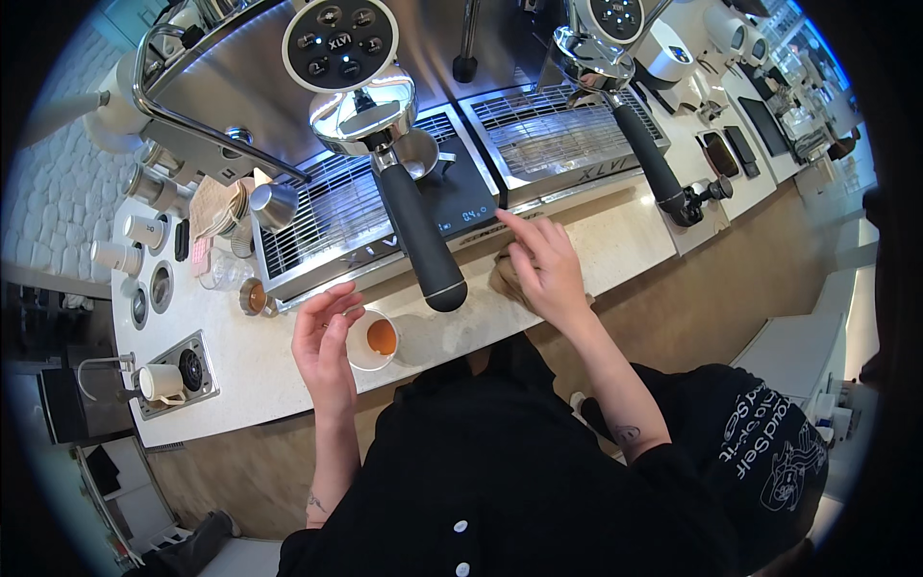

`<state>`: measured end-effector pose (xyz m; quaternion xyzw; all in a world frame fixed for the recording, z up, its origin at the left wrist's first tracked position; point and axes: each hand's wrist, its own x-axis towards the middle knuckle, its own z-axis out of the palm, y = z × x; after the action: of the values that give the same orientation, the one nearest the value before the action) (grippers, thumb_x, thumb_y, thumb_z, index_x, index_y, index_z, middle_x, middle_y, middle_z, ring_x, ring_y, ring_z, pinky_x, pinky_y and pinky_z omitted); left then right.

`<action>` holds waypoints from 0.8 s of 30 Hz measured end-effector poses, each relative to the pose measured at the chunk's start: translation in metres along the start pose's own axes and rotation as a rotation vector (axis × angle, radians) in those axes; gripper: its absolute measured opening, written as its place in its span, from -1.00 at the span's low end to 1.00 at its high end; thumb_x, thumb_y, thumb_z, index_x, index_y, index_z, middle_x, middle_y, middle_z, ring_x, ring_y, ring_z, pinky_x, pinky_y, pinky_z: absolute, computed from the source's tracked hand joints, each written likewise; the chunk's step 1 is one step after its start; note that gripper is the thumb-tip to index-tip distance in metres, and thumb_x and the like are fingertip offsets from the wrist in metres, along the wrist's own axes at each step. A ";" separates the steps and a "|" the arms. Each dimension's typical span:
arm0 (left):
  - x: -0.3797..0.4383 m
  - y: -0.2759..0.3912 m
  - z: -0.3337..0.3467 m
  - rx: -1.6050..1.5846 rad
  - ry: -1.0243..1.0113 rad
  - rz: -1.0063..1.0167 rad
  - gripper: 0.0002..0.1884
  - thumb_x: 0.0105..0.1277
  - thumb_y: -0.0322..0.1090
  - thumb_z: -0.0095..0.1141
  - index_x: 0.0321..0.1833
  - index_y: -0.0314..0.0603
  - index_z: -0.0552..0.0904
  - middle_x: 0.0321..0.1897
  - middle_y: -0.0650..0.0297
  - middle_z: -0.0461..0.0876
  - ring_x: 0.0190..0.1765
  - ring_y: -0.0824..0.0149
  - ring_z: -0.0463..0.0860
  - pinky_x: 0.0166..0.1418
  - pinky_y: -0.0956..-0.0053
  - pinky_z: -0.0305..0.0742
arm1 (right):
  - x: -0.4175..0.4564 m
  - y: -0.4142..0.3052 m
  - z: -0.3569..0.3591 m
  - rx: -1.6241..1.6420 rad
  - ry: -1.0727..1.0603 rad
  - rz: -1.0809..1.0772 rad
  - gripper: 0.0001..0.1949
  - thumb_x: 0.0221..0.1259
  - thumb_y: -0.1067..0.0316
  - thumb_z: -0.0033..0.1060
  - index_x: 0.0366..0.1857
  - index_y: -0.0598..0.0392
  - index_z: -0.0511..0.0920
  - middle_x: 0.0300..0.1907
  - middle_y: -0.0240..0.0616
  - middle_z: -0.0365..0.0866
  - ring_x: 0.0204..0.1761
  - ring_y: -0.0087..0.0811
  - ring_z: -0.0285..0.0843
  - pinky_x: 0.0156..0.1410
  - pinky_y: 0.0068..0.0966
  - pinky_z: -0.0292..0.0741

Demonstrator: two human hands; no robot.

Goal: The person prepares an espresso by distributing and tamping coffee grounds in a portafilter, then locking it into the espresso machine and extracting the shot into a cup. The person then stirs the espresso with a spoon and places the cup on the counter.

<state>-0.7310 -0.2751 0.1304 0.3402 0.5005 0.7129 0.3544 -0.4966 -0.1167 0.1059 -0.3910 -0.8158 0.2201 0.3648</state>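
Observation:
In the head view an espresso machine fills the far side of the counter. My right hand [546, 270] reaches its index finger to the corner of a black scale [472, 189] with a lit display; a brown cloth [509, 277] lies under that hand. My left hand [328, 339] hovers with curled, parted fingers beside a white cup [372, 358] holding an orange-brown liquid, and seems to hold nothing. A portafilter with a black handle [418, 231] is locked in the near group head. Behind it, a metal cup [417, 153] stands on the scale, partly hidden.
A second portafilter [645, 151] sits at the right group. To the left are a steel pitcher [274, 206], a small glass with brown liquid [254, 296], paper cups [144, 231] and a white pitcher [161, 382] on a rinser. A person in a black printed shirt [757, 447] is close at right.

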 end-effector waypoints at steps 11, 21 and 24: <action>-0.004 0.007 -0.017 0.012 0.049 0.011 -0.70 0.42 -0.39 0.03 0.16 -0.29 0.49 0.15 0.00 0.58 0.14 0.18 0.60 0.20 0.29 0.52 | 0.006 0.012 0.006 0.090 0.097 0.110 -0.64 0.24 0.43 0.11 0.12 -0.09 0.61 -0.22 -0.25 0.54 -0.17 -0.19 0.50 -0.01 -0.34 0.48; -0.003 0.000 -0.048 0.051 0.133 -0.004 -0.69 0.44 -0.34 0.03 0.18 -0.25 0.48 0.15 -0.02 0.57 0.14 0.14 0.59 0.20 0.27 0.51 | -0.072 0.067 0.048 -0.344 -0.148 0.004 -0.58 0.05 0.27 0.38 0.07 -0.10 0.62 0.08 -0.27 0.51 0.10 -0.13 0.42 0.23 -0.19 0.42; -0.002 0.001 -0.049 0.051 0.129 0.001 -0.69 0.44 -0.34 0.03 0.18 -0.24 0.48 0.15 -0.02 0.57 0.14 0.14 0.59 0.20 0.27 0.51 | -0.078 0.079 0.057 -0.305 -0.142 0.062 -0.58 0.05 0.30 0.39 0.08 -0.14 0.63 0.12 -0.23 0.49 0.11 -0.08 0.39 0.24 -0.16 0.40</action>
<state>-0.7708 -0.3002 0.1178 0.3029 0.5402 0.7205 0.3122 -0.4694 -0.1355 -0.0145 -0.4501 -0.8511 0.1318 0.2360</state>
